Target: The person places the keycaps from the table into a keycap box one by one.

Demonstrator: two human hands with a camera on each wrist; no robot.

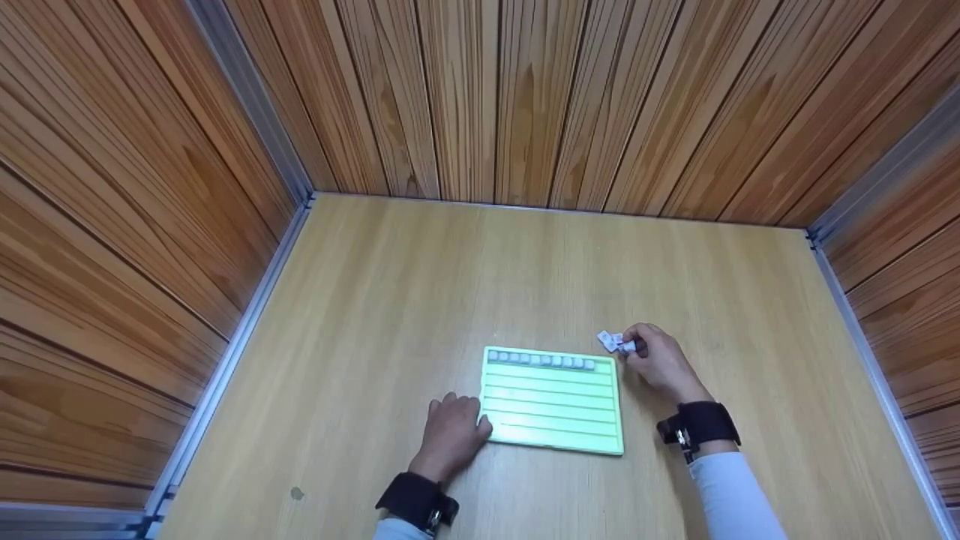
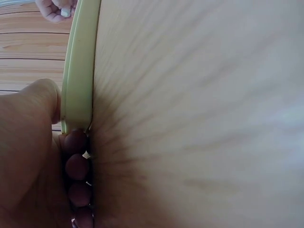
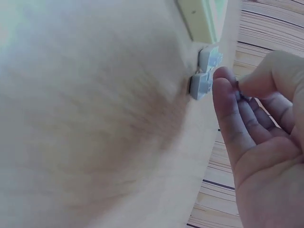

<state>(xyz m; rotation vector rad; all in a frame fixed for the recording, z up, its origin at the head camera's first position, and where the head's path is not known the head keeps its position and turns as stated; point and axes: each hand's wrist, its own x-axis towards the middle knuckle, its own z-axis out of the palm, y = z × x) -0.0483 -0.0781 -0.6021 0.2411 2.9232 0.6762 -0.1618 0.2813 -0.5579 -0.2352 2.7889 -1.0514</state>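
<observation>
A light-green grooved board (image 1: pixel 551 414) lies flat on the table, and a row of small white-grey keycap-like blocks (image 1: pixel 540 361) fills most of its top groove. My left hand (image 1: pixel 448 435) holds the board's left edge. In the left wrist view its thumb (image 2: pixel 45 97) lies over the rim and the fingertips (image 2: pixel 77 166) line up at the side. Just off the top right corner, my right hand (image 1: pixel 664 364) pinches a small white block between thumb and index finger; the fingers mostly hide it. Beside these fingertips sit loose white blocks (image 3: pixel 202 84).
The wooden table (image 1: pixel 390 300) is bounded by wood-panelled walls (image 1: pixel 525 97) at the back and both sides, with grey metal strips along the edges. A small dark mark (image 1: pixel 297 493) shows on the table at the front left.
</observation>
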